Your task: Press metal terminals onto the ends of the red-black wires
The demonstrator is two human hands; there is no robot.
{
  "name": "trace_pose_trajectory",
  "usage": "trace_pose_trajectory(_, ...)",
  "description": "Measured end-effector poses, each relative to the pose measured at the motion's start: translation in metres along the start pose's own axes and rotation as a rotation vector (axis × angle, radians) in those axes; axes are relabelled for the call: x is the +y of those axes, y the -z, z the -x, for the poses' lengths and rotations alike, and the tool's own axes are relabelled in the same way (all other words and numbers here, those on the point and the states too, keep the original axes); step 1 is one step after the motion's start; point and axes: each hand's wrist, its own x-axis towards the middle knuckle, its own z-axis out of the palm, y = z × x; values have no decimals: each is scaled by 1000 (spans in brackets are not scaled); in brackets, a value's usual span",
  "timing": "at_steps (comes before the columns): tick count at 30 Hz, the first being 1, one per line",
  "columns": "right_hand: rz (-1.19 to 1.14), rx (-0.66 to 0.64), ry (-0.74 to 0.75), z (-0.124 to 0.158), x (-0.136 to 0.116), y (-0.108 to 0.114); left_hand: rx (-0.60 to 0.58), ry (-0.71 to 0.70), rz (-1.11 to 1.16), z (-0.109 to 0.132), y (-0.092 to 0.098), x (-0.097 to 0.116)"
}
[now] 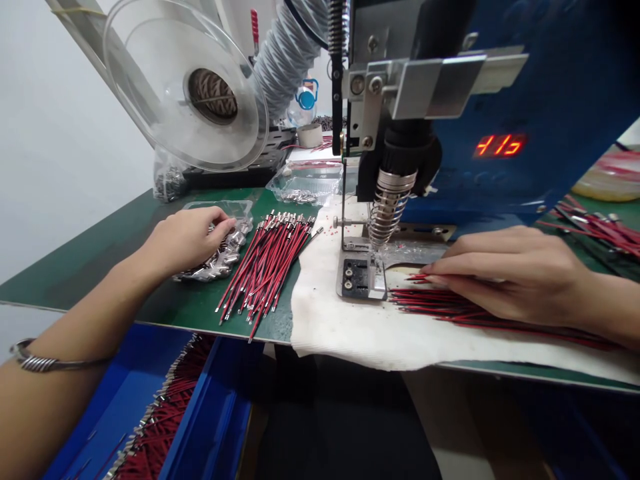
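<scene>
My left hand (197, 233) is over a clear plastic tray (243, 208) of small silvery metal parts (220, 267). Its thumb and fingers are pinched together; what they hold, if anything, I cannot make out. On the right, my right hand (520, 273) has its fingertips closed on red-and-black wires (417, 279), whose ends point left at the machine's small metal fixture (361, 277). More such wires (440, 303) lie under that hand on a white cloth (345, 333). A sprung soldering head (393, 207) stands above the fixture.
Between tray and cloth lies a bundle of metal-tipped wires (273, 267). A blue machine housing (500, 187) with a red display rises at right. Behind are a clear spool (150, 87), a grey duct (290, 57) and another clear tray (325, 180). Below the edge sits a blue bin (210, 393) of wires.
</scene>
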Motion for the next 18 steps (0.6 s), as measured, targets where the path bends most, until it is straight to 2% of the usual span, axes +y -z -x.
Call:
trace_pose_trajectory(11,-7,0,-5,0,0,0,108,-57,-111,1,6,-5)
trace_pose_trajectory(18,-8,8,-3,-2,-1,-1,93,-114,-206,1,6,-8)
